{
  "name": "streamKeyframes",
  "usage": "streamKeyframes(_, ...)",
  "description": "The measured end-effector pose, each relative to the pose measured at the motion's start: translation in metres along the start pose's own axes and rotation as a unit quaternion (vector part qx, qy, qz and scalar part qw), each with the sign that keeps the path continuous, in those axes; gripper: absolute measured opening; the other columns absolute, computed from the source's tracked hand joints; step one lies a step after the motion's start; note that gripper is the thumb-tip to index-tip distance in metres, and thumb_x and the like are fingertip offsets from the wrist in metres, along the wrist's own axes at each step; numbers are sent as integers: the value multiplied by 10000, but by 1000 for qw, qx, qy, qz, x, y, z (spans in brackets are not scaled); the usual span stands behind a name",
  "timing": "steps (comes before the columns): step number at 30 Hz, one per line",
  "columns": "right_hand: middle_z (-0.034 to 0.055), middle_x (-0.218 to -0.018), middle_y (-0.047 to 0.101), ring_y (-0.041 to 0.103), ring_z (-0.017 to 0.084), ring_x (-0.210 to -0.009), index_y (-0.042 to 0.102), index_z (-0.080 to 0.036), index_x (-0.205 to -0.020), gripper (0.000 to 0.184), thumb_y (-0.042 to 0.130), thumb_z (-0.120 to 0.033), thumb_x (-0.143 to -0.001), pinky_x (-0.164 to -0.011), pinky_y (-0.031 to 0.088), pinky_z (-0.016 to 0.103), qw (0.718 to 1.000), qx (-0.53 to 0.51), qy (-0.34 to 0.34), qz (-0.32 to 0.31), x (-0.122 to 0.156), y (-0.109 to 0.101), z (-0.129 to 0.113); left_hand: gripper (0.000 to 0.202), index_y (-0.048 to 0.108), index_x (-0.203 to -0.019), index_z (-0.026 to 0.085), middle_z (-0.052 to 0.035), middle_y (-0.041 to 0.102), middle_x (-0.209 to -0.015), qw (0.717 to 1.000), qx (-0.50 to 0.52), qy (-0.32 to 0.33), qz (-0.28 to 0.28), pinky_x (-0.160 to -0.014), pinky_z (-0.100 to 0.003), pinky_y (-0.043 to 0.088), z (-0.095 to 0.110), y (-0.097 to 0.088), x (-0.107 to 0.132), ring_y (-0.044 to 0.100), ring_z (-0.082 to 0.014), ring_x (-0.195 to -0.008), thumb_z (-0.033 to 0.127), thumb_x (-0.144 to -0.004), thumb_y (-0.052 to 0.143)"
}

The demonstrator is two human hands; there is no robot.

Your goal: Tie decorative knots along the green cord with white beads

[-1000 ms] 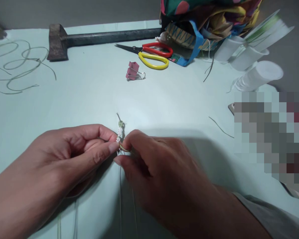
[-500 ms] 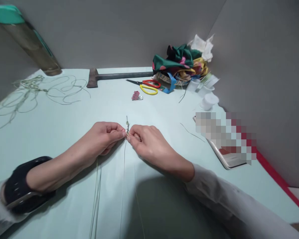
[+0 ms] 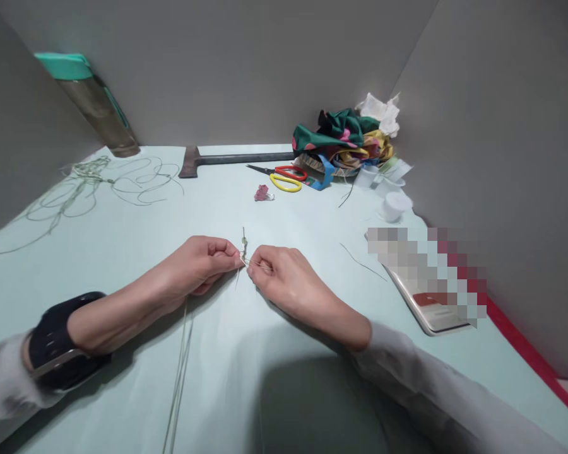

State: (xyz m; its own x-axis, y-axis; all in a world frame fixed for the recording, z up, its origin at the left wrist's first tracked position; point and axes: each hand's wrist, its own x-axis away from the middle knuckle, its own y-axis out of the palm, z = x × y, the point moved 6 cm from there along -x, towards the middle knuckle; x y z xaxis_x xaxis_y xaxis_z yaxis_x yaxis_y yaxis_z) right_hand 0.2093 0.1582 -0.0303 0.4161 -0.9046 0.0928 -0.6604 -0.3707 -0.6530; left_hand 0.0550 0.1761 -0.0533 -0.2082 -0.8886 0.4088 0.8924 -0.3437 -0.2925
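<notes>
A small knotted cord piece (image 3: pixel 243 243) in green and white lies upright on the pale green table (image 3: pixel 312 227), between my two hands. My left hand (image 3: pixel 196 265) pinches the cords just left of the knot, fingers closed on them. My right hand (image 3: pixel 277 274) pinches a cord end just right of the knot, pulled slightly apart from the left. Thin green cords (image 3: pixel 182 359) trail from under my left hand toward the near edge. A black watch sits on my left wrist.
A hatchet (image 3: pixel 218 159), red and yellow scissors (image 3: pixel 284 177) and a pink binder clip (image 3: pixel 262 193) lie at the back. Colourful fabric (image 3: pixel 348 135), white thread spools (image 3: pixel 395 203), loose green cord (image 3: pixel 94 183), a teal-lidded bottle (image 3: pixel 92 104) and a phone (image 3: pixel 430 296) surround the hands. Grey walls enclose the table.
The view has pulled back from a close look at the knot to the whole table. My hands have drawn slightly apart, stretching a short cord between them.
</notes>
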Motion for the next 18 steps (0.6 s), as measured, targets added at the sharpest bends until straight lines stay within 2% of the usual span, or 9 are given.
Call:
streamKeyframes(5, -77, -606, 429, 373, 107, -597, 523, -216, -750, 187, 521, -169, -930, -617, 265, 294, 998, -43, 41, -12, -5, 1, 12, 362, 690, -747, 202, 67, 351, -508, 999, -21, -36, -3, -399, -209, 143, -8, -2, 0, 233, -81, -448, 552, -734, 781)
streamKeyframes(8, -89, -564, 371, 323, 106, -558, 485, -231, -737, 193, 531, -169, -914, -574, 254, 290, 996, -59, 60, -11, -4, 4, 17, 421, 689, -748, 220, 43, 368, -559, 997, -37, -61, 0, -402, -199, 199, -17, -5, 1, 254, -99, -487, 638, -739, 739)
streamKeyframes(12, -72, -598, 503, 403, 116, -548, 501, -251, -740, 187, 533, -213, -921, -511, 263, 282, 995, -58, 76, -22, -1, 8, 22, 480, 723, -780, 247, -18, 504, -664, 996, -63, -60, 8, -425, -218, 315, -31, -11, 4, 355, -141, -548, 724, -796, 675)
streamKeyframes(15, -74, -640, 603, 503, 116, -551, 535, -271, -777, 155, 540, -171, -895, -520, 309, 272, 994, -74, 74, -23, 2, 9, 24, 503, 759, -850, 269, -40, 586, -740, 997, -54, -56, 17, -401, -227, 353, -46, -17, 8, 427, -160, -569, 765, -815, 681)
streamKeyframes(18, -82, -632, 632, 552, 119, -547, 538, -281, -795, 181, 550, -106, -840, -538, 338, 267, 994, -89, 67, -22, 4, 9, 24, 379, 788, -924, 292, -32, 617, -769, 997, -31, -54, 41, -407, -223, 405, -60, -24, 11, 493, -171, -597, 660, -860, 725)
